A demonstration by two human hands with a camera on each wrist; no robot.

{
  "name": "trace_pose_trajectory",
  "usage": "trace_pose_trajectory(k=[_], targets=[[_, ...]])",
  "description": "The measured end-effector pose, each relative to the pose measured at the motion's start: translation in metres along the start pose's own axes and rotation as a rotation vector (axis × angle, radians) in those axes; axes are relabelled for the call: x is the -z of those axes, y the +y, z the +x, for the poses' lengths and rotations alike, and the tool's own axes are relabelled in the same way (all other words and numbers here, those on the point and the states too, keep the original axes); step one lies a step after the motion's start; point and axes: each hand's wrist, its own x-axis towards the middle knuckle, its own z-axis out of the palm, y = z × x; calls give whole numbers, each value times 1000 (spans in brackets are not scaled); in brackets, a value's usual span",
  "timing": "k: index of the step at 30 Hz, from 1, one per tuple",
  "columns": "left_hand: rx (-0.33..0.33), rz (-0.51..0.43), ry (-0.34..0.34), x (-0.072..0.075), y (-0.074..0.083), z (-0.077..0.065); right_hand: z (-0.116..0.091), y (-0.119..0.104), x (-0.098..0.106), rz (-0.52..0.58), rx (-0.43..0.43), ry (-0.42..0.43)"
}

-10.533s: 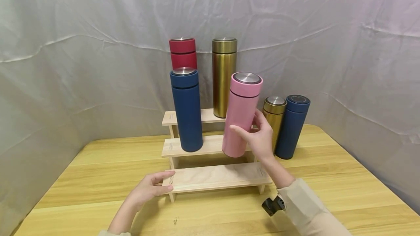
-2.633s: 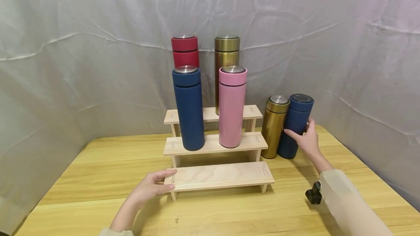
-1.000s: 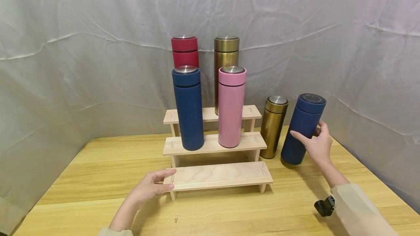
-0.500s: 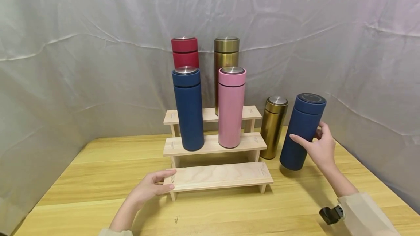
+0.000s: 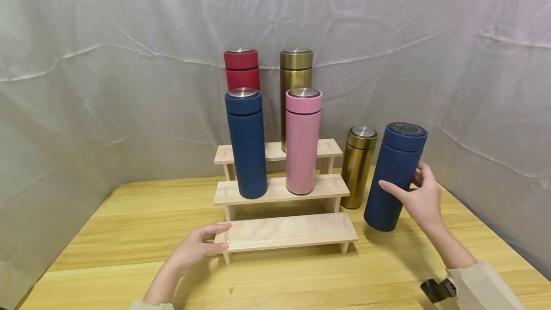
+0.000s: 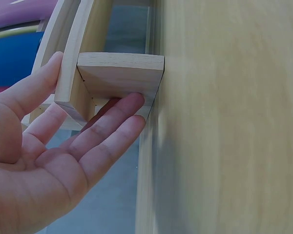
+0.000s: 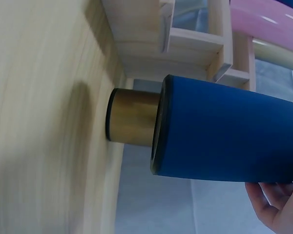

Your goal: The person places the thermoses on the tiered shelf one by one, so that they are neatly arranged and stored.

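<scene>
My right hand (image 5: 424, 200) grips a dark blue thermos (image 5: 393, 176) around its lower half, thumb on the near side. The thermos leans to the right, lifted off the table; its base (image 7: 160, 126) shows in the right wrist view. Behind its left side stands a shorter gold thermos (image 5: 357, 171). My left hand (image 5: 193, 248) holds the left end of the lowest step of a three-tier wooden stand (image 5: 288, 231), thumb and forefinger across the board. In the left wrist view, other fingers (image 6: 107, 131) extend beneath it by the leg.
A blue thermos (image 5: 247, 152) and a pink one (image 5: 303, 147) stand on the middle step. Behind them, on the top step, are a red thermos (image 5: 242, 75) and a tall gold one (image 5: 297, 68). Grey cloth (image 5: 150, 109) hangs around the wooden table (image 5: 129, 233).
The pink thermos was set on the middle step. My right hand then took the blue thermos beside the short gold one, lifting it right and toward me. The left hand stays put.
</scene>
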Motion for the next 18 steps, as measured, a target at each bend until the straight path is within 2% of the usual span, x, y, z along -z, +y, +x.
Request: trace_pose_trajectory(k=[2,3,5,6,7,8,10,11,16,18], targets=[[0,-3,-2,0,0,0,-2,-8,0,74,-7,11],[1,-3,-2,0,-1,0,-4,-19,1,117,-12,20],[1,-2,-2,0,-1,0,-9,-50,5,207,-28,-13],[1,-2,-2,0,-1,0,-11,-62,6,212,-33,-11],[1,0,-1,0,-1,0,-13,-64,4,186,-21,16],[2,1,0,0,-1,0,-15,-75,5,189,-14,17],[3,7,3,0,0,0,-20,-100,8,152,-21,-22],[4,10,5,0,0,0,-20,-101,7,152,-5,-2],[7,15,14,0,1,0,-30,-148,10,130,-1,-28],[6,11,13,0,1,-1,-34,-169,11,75,-6,-34]])
